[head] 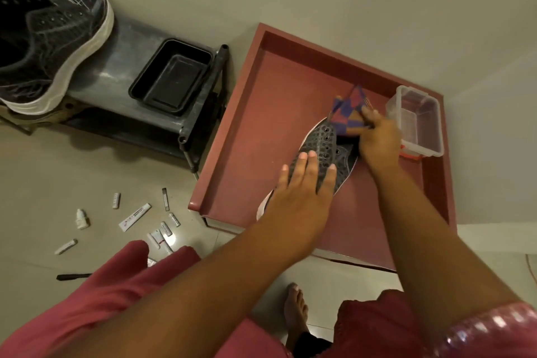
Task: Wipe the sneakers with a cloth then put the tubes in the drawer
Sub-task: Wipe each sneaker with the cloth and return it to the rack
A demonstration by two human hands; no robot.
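Left hand [303, 183] lies flat with fingers straight, pressing on the dark sneaker [322, 151] that sits inside the open red drawer [232, 136]. Right hand [377, 139] grips a bunched checked cloth [347, 110], blue and red, held against the sneaker's laced top near its opening. Just beside the right hand, in the drawer's far right corner, stands a clear plastic box [421, 122]. A second dark sneaker [49, 46] with a white sole rests on a low grey shelf [122, 46] to the left, well apart from the drawer; a black tray [171, 78] sits on the same shelf. Small white tubes [135, 216] and a little bottle [81, 219] lie scattered on the floor [43, 177], left of the drawer's front. A black stick-like thing [74, 276] lies nearer the person's red-clad knee [122, 279].
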